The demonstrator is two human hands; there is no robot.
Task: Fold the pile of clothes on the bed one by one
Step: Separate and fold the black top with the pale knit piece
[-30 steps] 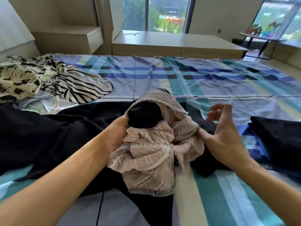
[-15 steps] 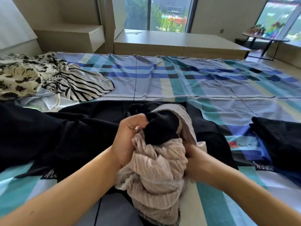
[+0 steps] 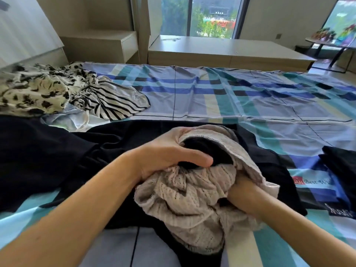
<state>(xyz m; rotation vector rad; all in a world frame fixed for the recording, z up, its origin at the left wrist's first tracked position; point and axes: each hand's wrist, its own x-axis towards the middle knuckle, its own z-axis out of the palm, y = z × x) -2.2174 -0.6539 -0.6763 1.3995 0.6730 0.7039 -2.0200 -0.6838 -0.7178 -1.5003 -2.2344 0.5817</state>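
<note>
Beige knit bundle (image 3: 192, 201); left hand (image 3: 167, 160), right hand (image 3: 248, 195), fingertips buried.

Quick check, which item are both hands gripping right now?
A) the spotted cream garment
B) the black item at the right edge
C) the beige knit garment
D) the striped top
C: the left hand and the right hand both clutch the bunched beige knit garment, while the striped top lies apart at the far left of the bed.
</note>
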